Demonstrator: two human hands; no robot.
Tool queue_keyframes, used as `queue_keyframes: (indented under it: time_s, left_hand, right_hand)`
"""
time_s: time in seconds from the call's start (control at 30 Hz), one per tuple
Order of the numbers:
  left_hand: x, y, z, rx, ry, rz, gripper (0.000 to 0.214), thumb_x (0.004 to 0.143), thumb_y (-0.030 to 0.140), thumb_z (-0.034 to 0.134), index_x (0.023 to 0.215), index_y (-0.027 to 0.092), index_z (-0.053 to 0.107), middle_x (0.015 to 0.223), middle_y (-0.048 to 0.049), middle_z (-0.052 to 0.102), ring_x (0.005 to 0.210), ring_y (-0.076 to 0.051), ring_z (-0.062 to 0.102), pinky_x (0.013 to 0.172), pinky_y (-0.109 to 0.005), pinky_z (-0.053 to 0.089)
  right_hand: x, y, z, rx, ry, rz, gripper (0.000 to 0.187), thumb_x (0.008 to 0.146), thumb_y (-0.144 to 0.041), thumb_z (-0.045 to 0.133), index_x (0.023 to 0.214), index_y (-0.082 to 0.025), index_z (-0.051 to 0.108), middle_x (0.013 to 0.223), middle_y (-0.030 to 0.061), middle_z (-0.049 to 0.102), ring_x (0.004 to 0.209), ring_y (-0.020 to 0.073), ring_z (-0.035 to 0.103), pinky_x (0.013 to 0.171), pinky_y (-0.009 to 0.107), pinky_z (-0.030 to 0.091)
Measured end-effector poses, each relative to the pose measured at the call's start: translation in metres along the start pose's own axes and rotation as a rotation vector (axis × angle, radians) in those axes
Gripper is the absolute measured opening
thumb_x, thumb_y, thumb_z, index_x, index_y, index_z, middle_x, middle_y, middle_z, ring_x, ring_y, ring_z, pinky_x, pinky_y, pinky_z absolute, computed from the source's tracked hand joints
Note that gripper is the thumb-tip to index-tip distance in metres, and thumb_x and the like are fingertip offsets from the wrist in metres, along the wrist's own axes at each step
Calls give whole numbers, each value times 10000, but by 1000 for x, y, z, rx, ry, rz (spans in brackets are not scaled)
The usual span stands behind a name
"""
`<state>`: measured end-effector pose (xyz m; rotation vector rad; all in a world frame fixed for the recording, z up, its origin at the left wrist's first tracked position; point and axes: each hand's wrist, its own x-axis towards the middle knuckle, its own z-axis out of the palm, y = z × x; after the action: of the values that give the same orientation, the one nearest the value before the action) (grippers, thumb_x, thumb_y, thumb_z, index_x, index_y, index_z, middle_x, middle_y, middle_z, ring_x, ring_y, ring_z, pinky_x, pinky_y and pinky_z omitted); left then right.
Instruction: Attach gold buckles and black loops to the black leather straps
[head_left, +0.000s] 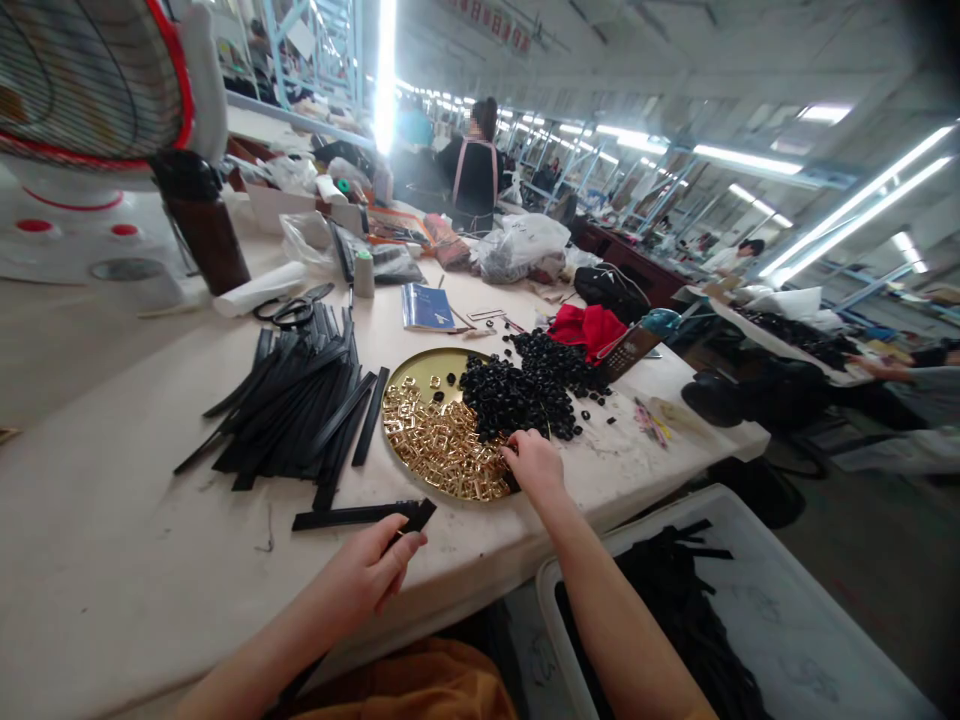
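Observation:
My left hand is closed on a black strap, whose short end sticks out past the thumb. A strip of black strap lies on the table just beyond that hand; whether it is the same piece I cannot tell. My right hand reaches over the near right rim of a round gold tray, fingers pinched together at the small metal buckles. What sits between those fingertips is hidden. Small black pieces are heaped on the tray's right side and spill onto the table.
Many black straps are piled at left, with scissors behind. A fan and dark bottle stand far left. Farther back are a blue booklet and red cloth. A plastic bin with black strips stands lower right.

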<state>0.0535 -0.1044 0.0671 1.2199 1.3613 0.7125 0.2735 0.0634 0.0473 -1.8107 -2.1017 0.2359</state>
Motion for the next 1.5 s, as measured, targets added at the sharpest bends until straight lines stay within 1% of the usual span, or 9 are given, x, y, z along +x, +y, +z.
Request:
queue_keyframes:
  time_s: [0.1,0.23,0.3,0.4,0.5,0.63,1.13,1.37,1.5]
  left_hand:
    - [-1,0,-1,-23,0,-4,347,814,499,346,759,174,453,431,93,371,360,-72,317,378,-181,275]
    - [-1,7,-4,-35,7,13,364,841,498,309,758,175,452,428,91,376,352,-68,306,366,-173,264]
    - [0,15,-3,-27,19,31,359,843,492,325,730,175,453,450,80,400,365,-67,330,375,-170,274]
    - [2,28,-2,4,82,84,360,854,473,316,708,177,461,475,68,419,386,-71,362,395,-174,290]
    - [2,32,-4,139,144,127,337,865,426,317,719,181,497,485,60,429,418,-81,396,426,-185,284]
    - [-6,28,-10,309,194,139,326,865,378,333,657,181,489,502,49,452,478,-94,432,468,-199,278]
    - [-14,23,-16,422,175,173,323,868,358,326,742,186,568,575,12,539,524,-124,478,482,-212,272]
    - [-16,17,-15,536,120,167,297,867,347,336,837,207,597,729,-31,647,649,-163,579,567,-215,333]
    - [-13,17,-12,480,123,169,308,868,365,325,812,210,585,724,-22,641,662,-167,577,577,-212,347]
  right_hand:
    - [5,-4,1,24,-6,-14,35,709,-190,603,708,-158,615,804,80,582,772,203,540,704,301,364]
    - [-11,-17,-11,185,-15,-55,185,819,-295,486,827,-155,607,824,69,591,765,179,534,692,286,384]
    - [-30,-32,-14,544,-125,-29,284,845,-392,433,905,-159,584,755,38,590,669,149,523,621,265,399]
    - [-62,-63,-12,1214,-383,105,323,782,-460,523,895,-165,588,692,6,573,557,109,475,549,248,390]
    - [-85,-87,-8,1452,-431,185,285,730,-413,615,884,-174,616,678,-8,563,562,92,470,560,236,390]
    - [-94,-100,-8,1337,-359,142,251,711,-361,647,886,-181,634,654,-17,569,602,103,505,609,247,413]
    - [-113,-101,2,1225,-272,161,253,744,-370,599,902,-178,645,622,-3,604,605,137,554,622,288,449]
    - [-115,-93,3,1062,-263,-135,188,765,-305,575,903,-218,667,776,30,623,657,143,568,637,288,454]
    - [-116,-93,2,1200,-380,41,197,725,-337,612,852,-194,660,691,11,600,609,131,541,603,270,433]
